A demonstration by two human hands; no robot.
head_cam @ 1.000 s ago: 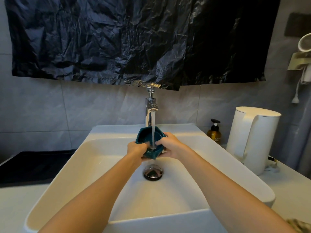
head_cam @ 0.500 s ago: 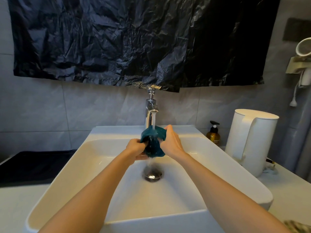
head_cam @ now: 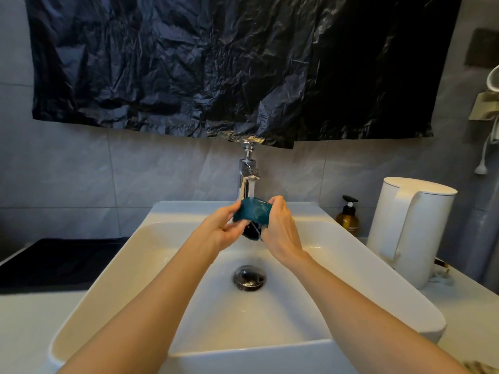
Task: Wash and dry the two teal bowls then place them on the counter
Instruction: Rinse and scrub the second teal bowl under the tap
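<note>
A teal bowl is held tipped over under the running chrome tap, above the white sink. Water strikes its outer wall and runs down toward the drain. My left hand holds the bowl's left side with its fingers curled around the rim. My right hand grips the right side, with fingertips over the top edge. Only one teal bowl is in view.
A white kettle stands on the counter right of the sink, with an amber pump bottle behind it. A dark surface lies to the left. A cloth edge shows bottom right. Black plastic sheet hangs on the wall.
The bowl was turned from opening up under the stream to tipped over, so water now hits its outside. Both hands rose slightly toward the tap.
</note>
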